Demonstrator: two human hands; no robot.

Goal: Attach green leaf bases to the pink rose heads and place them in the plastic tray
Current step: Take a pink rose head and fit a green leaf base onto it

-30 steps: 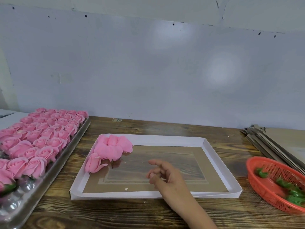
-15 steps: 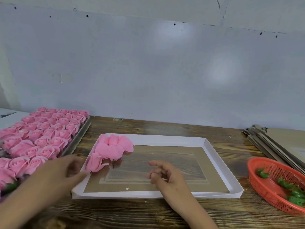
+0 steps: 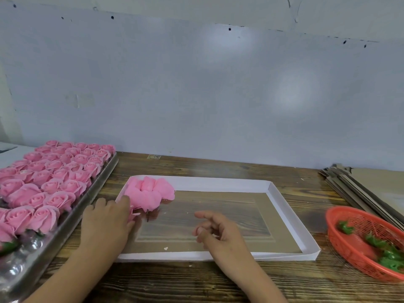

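One wooden table point(image 3: 218, 281) was seen. One silver tray point(image 3: 94, 189) at the left was packed with pink roses point(image 3: 54, 171), too many to count surely. One white-rimmed flat box point(image 3: 290, 215) sat mid-table, a clump of about four loose rose heads point(image 3: 150, 191) piled in its far-left corner. One red basket point(image 3: 349, 241) at the right held roughly five green leaf bases point(image 3: 391, 256). The left hand point(image 3: 107, 224) was laid over a rose head at the box's left edge; grip cannot be told. The right hand point(image 3: 218, 230) was hovering over the box, fingers loosely curled, nothing held.
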